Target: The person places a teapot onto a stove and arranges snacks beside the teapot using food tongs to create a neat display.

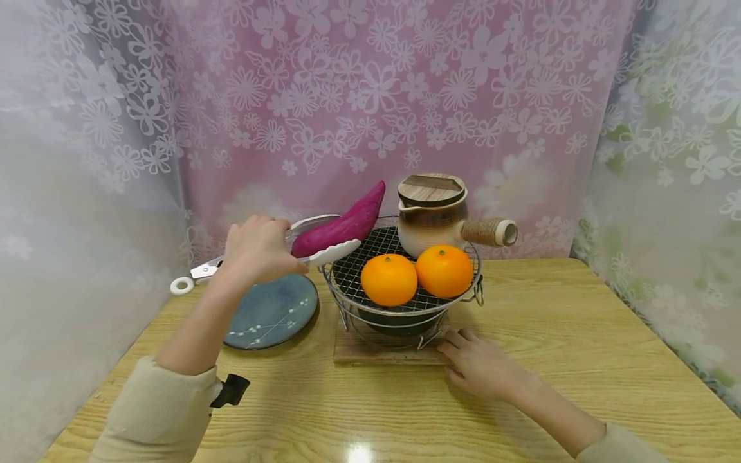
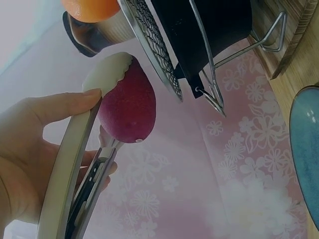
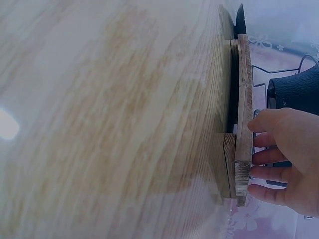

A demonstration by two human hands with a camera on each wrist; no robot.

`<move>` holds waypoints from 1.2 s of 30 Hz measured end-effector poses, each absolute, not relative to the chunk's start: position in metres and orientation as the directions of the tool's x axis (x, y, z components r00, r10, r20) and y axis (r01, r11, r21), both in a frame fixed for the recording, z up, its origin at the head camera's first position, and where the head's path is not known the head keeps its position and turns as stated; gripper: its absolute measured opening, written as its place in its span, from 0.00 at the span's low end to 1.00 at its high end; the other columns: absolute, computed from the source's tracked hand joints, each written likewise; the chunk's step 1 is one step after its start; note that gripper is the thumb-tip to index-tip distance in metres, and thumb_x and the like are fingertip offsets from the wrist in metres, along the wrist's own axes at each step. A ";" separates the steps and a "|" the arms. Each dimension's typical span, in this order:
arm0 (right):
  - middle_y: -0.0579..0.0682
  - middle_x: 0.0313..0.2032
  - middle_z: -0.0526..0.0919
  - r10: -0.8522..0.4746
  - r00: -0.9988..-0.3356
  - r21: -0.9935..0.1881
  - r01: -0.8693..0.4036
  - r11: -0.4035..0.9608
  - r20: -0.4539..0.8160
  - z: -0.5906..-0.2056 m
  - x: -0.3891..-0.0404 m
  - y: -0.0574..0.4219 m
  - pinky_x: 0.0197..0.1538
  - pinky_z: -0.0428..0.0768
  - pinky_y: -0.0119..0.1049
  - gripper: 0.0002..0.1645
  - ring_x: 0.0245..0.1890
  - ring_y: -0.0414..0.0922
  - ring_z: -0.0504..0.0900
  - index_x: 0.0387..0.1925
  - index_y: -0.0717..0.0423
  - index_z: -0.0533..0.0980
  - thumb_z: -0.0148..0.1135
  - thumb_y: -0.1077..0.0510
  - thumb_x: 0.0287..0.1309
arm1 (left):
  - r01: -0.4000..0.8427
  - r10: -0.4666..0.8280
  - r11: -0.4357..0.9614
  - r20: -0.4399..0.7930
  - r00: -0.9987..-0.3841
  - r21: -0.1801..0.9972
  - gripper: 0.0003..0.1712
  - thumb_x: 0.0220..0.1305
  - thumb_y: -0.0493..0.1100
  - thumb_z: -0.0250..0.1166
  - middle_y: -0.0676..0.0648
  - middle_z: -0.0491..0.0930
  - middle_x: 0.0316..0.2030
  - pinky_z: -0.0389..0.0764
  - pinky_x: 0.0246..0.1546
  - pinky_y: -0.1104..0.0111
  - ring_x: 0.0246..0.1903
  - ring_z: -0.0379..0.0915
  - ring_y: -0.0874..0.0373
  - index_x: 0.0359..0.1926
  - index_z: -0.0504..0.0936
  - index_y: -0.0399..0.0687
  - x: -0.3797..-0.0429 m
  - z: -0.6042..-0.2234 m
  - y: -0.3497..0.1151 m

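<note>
My left hand (image 1: 257,249) grips a pair of white-tipped tongs (image 1: 334,252), thumb on one arm and fingers on the other. Between the tong tips is a purple sweet potato (image 1: 350,226), tilted above the left side of a round wire grill (image 1: 376,241). In the left wrist view the sweet potato (image 2: 130,107) shows its rounded end. My right hand (image 1: 477,363) rests its fingertips on the right front of the wooden board (image 1: 376,354) beneath the grill. The right wrist view shows these fingers (image 3: 269,155) touching the board's edge (image 3: 244,109), gripping nothing.
Two oranges (image 1: 388,280) sit at the front of the grill. Behind them stands a clay teapot (image 1: 431,225) with a wooden lid and a rope-wrapped handle pointing right. A blue plate (image 1: 274,312) lies left of the grill on the wooden table (image 1: 556,308). Floral curtains hang behind.
</note>
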State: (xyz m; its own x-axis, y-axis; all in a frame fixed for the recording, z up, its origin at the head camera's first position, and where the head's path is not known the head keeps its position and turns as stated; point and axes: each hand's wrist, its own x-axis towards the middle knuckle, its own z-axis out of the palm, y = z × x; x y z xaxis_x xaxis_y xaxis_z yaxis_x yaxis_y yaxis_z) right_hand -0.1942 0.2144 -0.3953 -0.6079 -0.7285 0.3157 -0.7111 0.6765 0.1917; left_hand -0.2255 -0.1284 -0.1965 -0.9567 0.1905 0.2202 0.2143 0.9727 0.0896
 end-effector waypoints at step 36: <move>0.54 0.40 0.75 -0.728 -0.604 0.199 -0.709 0.676 0.324 -0.397 -0.195 0.215 0.41 0.75 0.45 0.16 0.38 0.52 0.74 0.40 0.60 0.77 0.64 0.55 0.49 | 0.254 0.234 0.960 0.155 -0.960 0.120 0.34 0.39 0.58 0.73 0.47 0.78 0.35 0.70 0.35 0.58 0.38 0.71 0.48 0.46 0.79 0.42 -0.240 -0.207 -0.108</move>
State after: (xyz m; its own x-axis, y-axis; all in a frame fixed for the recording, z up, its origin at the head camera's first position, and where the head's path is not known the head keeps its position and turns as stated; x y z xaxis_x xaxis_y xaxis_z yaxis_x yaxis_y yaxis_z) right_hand -0.1953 0.2146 -0.3973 -0.6036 -0.7285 0.3239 -0.7091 0.6763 0.1994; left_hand -0.2399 -0.1079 -0.2067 -0.9597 0.2343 0.1550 0.2537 0.9598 0.1198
